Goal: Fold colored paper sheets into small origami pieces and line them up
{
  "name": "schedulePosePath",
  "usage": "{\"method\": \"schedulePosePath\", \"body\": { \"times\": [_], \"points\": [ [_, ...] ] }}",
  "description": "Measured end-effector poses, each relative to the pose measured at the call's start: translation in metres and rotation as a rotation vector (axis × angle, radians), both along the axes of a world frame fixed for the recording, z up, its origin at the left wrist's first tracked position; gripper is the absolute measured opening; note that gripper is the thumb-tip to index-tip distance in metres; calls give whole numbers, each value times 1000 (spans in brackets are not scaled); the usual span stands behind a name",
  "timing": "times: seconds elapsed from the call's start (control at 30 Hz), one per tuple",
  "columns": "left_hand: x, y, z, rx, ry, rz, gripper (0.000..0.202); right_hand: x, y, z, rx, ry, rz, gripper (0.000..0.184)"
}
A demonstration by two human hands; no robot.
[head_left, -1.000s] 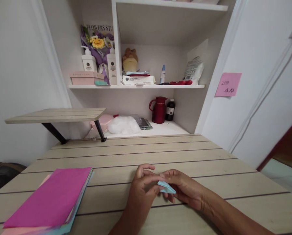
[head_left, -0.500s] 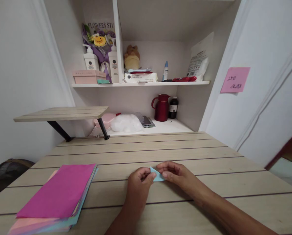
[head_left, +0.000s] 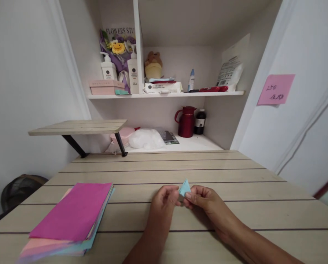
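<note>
A small light-blue piece of folded paper (head_left: 184, 187) stands out between my hands, with one point upward. My right hand (head_left: 205, 198) pinches its lower right side, the thumb on the near face. My left hand (head_left: 165, 200) is curled at the paper's left corner, thumb and forefinger closed at its edge; how much paper lies between those fingertips is hidden. To the left, a stack of coloured paper (head_left: 73, 212) lies on the wooden desk (head_left: 207, 242), with a magenta sheet on top.
A small raised shelf (head_left: 81, 126) on black legs stands at the desk's back left. Behind the desk, a cabinet holds a red jug (head_left: 186, 123), a dark bottle (head_left: 199, 123) and a white plastic bag (head_left: 147, 139). A pink note (head_left: 276, 89) sticks to the right wall.
The folded paper has turned so a point faces up. My right hand now pinches its lower side, and my left fingers have shifted to its left corner. The view has swung slightly left.
</note>
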State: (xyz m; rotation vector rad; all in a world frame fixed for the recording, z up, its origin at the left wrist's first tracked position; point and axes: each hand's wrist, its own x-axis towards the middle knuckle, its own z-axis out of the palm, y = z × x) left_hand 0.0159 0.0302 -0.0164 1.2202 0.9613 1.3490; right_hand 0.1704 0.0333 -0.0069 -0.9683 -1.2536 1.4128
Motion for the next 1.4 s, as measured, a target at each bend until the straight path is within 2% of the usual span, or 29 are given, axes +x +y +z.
{"method": "schedulePosePath", "body": {
  "times": [0.17,0.4,0.63,0.7,0.8,0.93,1.13,1.23,1.4],
  "points": [
    [10,0,-7,-52,-90,-38,25,-6,-5,5,-25,24,34,34],
    [6,-5,-1,-74,-67,51,27,-12,-8,9,-25,10,34,41],
    [4,-7,4,-119,-77,9,24,-13,-11,12,7,65,92,38],
    [1,-8,6,-130,-133,-17,26,-11,-10,10,38,62,88,39],
    [-3,-9,7,-192,-291,-128,27,-7,-5,5,80,76,26,44],
    [-8,-6,4,-223,-393,-260,24,-3,-2,1,25,186,31,32],
    [-7,-5,9,-208,-371,-328,34,-3,-10,6,66,278,218,33],
    [-7,-6,11,-205,-347,-339,34,-3,-11,7,72,274,235,37],
    [-8,-4,7,-219,-249,-289,35,0,-9,7,71,250,257,42]
  ]
}}
